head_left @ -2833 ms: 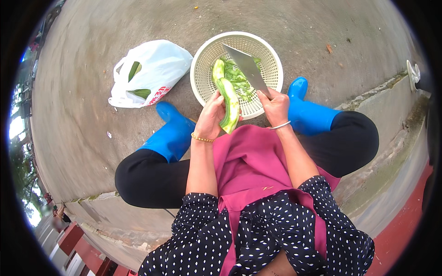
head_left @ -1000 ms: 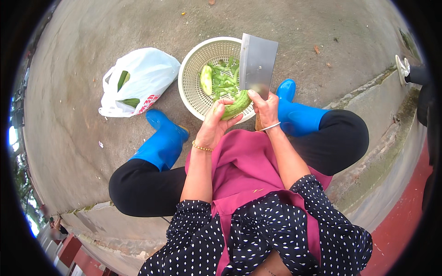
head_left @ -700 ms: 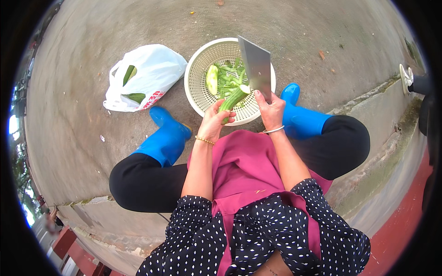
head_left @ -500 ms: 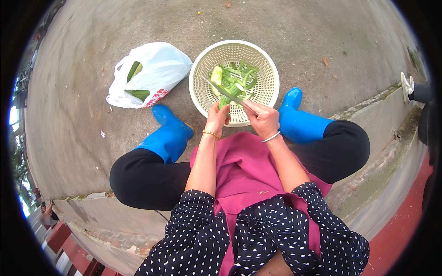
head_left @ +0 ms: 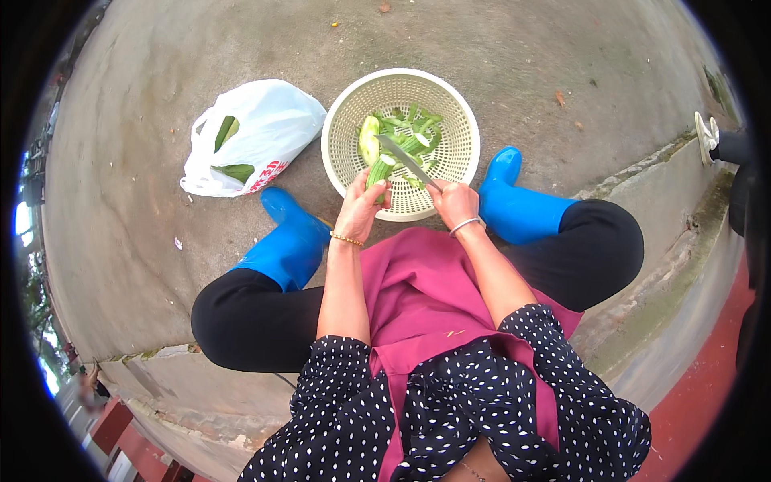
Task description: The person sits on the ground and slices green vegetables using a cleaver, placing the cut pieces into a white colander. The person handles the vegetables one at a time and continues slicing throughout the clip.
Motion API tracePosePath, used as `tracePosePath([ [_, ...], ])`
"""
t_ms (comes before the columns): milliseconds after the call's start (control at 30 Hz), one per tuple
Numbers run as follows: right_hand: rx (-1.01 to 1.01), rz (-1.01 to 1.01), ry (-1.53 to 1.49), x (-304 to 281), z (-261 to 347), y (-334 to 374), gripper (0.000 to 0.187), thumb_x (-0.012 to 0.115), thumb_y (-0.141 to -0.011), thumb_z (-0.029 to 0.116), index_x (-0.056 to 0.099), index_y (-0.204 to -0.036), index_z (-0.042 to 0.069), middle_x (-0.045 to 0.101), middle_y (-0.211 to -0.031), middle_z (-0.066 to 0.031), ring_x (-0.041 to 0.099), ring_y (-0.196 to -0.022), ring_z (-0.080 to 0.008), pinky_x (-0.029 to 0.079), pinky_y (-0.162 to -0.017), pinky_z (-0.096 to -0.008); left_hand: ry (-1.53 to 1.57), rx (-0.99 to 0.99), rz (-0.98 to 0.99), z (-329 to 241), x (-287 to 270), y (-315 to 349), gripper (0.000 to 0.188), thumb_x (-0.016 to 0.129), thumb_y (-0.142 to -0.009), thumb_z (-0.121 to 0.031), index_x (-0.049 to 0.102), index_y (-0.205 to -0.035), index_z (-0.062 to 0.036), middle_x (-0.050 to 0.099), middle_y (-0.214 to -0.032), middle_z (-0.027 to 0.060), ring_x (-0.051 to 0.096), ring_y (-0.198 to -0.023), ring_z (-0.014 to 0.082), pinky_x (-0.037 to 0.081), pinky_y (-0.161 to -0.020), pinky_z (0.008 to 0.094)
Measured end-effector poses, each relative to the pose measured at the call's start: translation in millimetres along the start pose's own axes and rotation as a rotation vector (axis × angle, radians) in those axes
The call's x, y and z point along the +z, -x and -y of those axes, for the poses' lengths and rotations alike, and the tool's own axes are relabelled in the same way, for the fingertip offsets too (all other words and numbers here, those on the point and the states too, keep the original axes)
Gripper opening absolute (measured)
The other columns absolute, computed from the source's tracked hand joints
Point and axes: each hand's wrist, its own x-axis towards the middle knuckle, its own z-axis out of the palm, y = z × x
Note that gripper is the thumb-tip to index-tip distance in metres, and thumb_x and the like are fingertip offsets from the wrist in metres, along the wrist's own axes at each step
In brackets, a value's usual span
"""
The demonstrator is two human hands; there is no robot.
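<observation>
My left hand is closed round the lower part of a ridged green loofah gourd, its pale end pointing away from me. In my right hand is a kitchen knife, gripped by its handle, which my fingers hide. The blade slants up and left above the basket, just right of the gourd's end. Both hands are at the near rim of a cream plastic basket. Inside it lie a peeled pale gourd at the left and several green peelings.
A white plastic bag with green gourds showing through its openings lies left of the basket. My blue boots flank the basket on the concrete ground. A concrete ledge runs along the right, with another person's shoe beside it.
The knife has come away from the gourd, and its end now shows pale. My left hand has shifted slightly left and nearer to me.
</observation>
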Motion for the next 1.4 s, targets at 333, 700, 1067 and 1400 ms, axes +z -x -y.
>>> tracePosePath([
  [333, -0.58, -0.5, -0.325, -43, 45, 15, 0.025, 0.073, -0.074, 0.009, 0.074, -0.1, 0.01, 0.066, -0.07, -0.0072, 0.062, -0.058, -0.0234, 0.046, -0.053, -0.0338, 0.428, 0.202, -0.104, -13, 6, -4, 0.037, 0.05, -0.1, -0.027, 0.053, -0.128, -0.0047, 0.064, -0.109, 0.0085, 0.062, -0.096, 0.0177, 0.051, -0.084, 0.0345],
  [700, -0.892, -0.425, -0.168, -61, 74, 34, 0.037, 0.073, -0.067, 0.006, 0.071, -0.104, 0.008, 0.042, -0.053, 0.0002, 0.046, -0.046, -0.0172, 0.033, -0.047, -0.0323, 0.436, 0.051, -0.222, -16, 3, -7, 0.054, 0.044, -0.095, -0.059, 0.063, -0.094, -0.0082, 0.058, -0.072, 0.0032, 0.054, -0.063, 0.0123, 0.045, -0.058, 0.0257],
  [1067, -0.899, -0.414, -0.212, -54, 77, 37, 0.042, 0.074, -0.065, 0.007, 0.07, -0.107, 0.007, 0.039, -0.054, 0.0011, 0.044, -0.046, -0.0162, 0.034, -0.047, -0.0314, 0.24, 0.142, -0.788, -19, 33, 5, 0.063, 0.04, -0.094, -0.062, 0.059, -0.107, -0.0041, 0.061, -0.087, 0.0086, 0.06, -0.079, 0.0198, 0.052, -0.069, 0.0333],
  [1400, -0.864, -0.382, -0.156, -52, 76, 39, 0.035, 0.072, -0.068, 0.009, 0.07, -0.103, 0.011, 0.041, -0.056, 0.0013, 0.048, -0.048, -0.0162, 0.035, -0.047, -0.0318, 0.367, 0.175, -0.464, 10, 1, 10, 0.054, 0.043, -0.095, -0.055, 0.057, -0.11, -0.0047, 0.06, -0.092, 0.0089, 0.059, -0.087, 0.0209, 0.052, -0.075, 0.0352],
])
